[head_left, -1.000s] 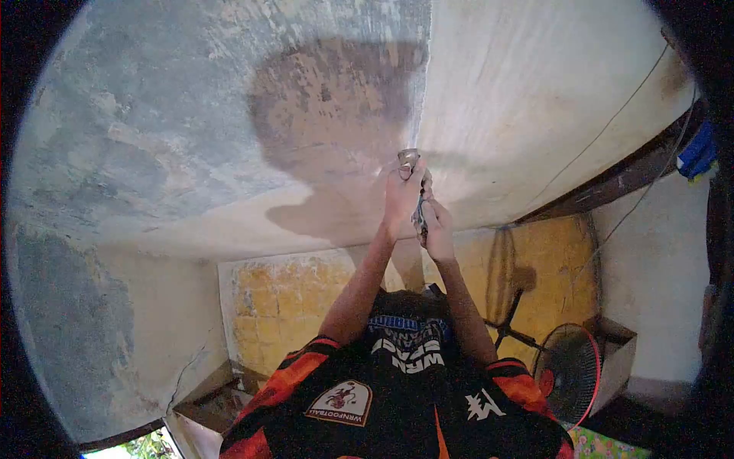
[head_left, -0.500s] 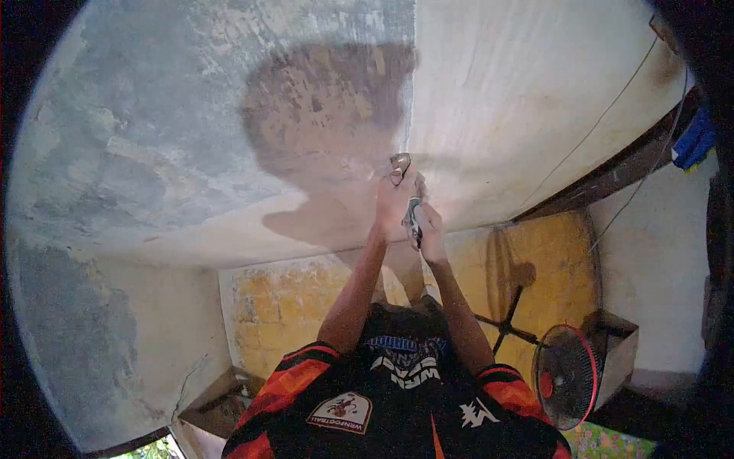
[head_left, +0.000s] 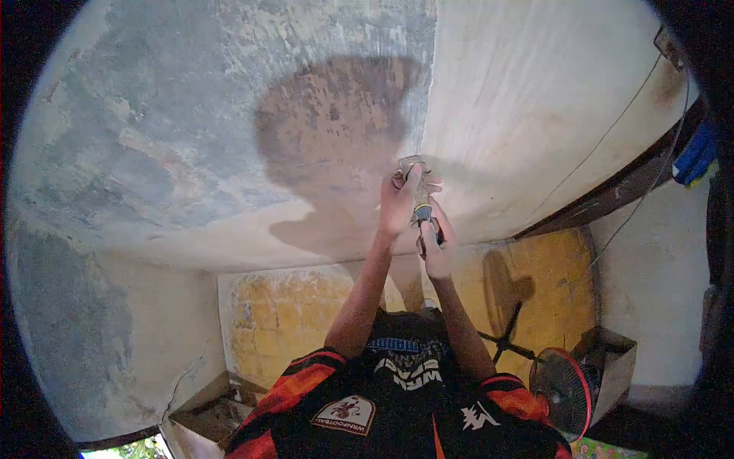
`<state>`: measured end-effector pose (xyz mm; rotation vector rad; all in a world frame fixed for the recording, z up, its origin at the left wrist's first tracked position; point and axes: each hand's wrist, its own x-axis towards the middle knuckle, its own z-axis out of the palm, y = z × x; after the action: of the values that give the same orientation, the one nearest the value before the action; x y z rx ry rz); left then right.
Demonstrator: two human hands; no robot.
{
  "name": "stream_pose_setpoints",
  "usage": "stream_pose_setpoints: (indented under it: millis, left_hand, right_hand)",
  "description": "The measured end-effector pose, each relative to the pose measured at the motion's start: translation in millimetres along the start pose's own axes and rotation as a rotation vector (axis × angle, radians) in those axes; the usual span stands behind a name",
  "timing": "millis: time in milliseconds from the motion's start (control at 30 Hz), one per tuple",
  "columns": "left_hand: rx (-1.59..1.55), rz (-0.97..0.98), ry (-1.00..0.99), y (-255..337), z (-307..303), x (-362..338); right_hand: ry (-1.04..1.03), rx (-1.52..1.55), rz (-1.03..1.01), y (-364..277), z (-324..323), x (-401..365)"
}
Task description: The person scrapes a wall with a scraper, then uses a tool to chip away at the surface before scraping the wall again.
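In front of the wall, my right hand (head_left: 437,249) is closed around the dark handle of a scraper (head_left: 423,213), which has a yellow band near its top. The tool points up, away from my body. My left hand (head_left: 396,205) is closed at its upper end, thumb on a greyish metal blade (head_left: 410,162). Whether this blade belongs to the same scraper is hard to make out. Both hands are close together below the border between the rough grey patch (head_left: 176,115) and the pale part of the wall (head_left: 527,84).
A standing fan (head_left: 564,390) with a red rim is at the lower right, near a box-like shelf (head_left: 618,371). Thin cables (head_left: 612,107) hang along the right. Blue cloth (head_left: 696,153) hangs at the far right. Yellow worn surface (head_left: 290,302) lies below the wall.
My right hand has tilted the scraper, so its banded handle shows more. The blade by my left hand has turned and shows wider. Both hands have shifted slightly right in view.
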<state>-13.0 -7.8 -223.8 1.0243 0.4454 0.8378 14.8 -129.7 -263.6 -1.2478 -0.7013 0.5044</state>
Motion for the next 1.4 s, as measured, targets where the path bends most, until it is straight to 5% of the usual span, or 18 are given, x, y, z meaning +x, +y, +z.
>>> stream_pose_setpoints:
  millis: [567, 767, 933, 1400]
  left_hand:
    - [0.06, 0.042, 0.195, -5.5, 19.6, -1.0]
    - [0.1, 0.192, 0.087, 60.6, 44.8, 13.1]
    - [0.099, 0.067, 0.057, -9.2, 10.7, -0.2]
    - [0.194, 0.056, 0.048, 20.8, 23.2, -5.1]
  right_hand:
    - [0.025, 0.038, 0.104, 5.1, -4.2, 8.1]
    - [-0.08, 0.018, 0.036, -35.6, 3.3, 41.1]
    - [-0.039, -0.026, 0.049, 4.9, -9.6, 7.1]
    - [-0.027, 0.059, 0.072, -1.6, -3.0, 12.1]
